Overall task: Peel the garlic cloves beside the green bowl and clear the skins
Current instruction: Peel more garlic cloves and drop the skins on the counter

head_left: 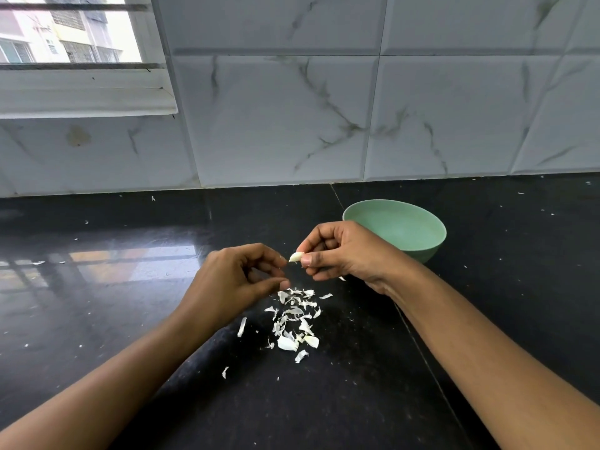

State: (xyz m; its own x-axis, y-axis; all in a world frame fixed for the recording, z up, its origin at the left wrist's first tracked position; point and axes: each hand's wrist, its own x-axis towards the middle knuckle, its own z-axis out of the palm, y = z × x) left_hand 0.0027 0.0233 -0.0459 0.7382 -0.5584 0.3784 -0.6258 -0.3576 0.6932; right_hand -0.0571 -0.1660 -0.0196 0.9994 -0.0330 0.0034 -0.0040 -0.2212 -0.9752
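Head view showed me both bare hands raised just above a glossy black stone surface (123, 323) speckled with pale crumbs. My right hand (344, 254) pinched a small garlic clove (296, 256) between thumb and forefinger, the other fingers (319, 237) curled in behind it. The clove looked smooth, creamy white and crescent-shaped; its long axis ran roughly side to side, the tapered tip pointing left and slightly down toward my left hand (232, 280), the blunt end hidden in the pinch. The left hand's fingers were curled, with thumb and forefinger tips drawn close together just beside the clove's tip; I could not tell whether they touched it or held a scrap of skin. Under and in front of the hands lay the skins (293, 319), thin, papery white flakes, curled and ragged, strewn in a loose heap with a few strays off to the left. The green bowl (418, 232), matte, round and smooth-walled, stood on the surface just behind my right hand, which covered part of its near rim. Behind it rose a wall of grey-veined marble-look tiles (282, 121).
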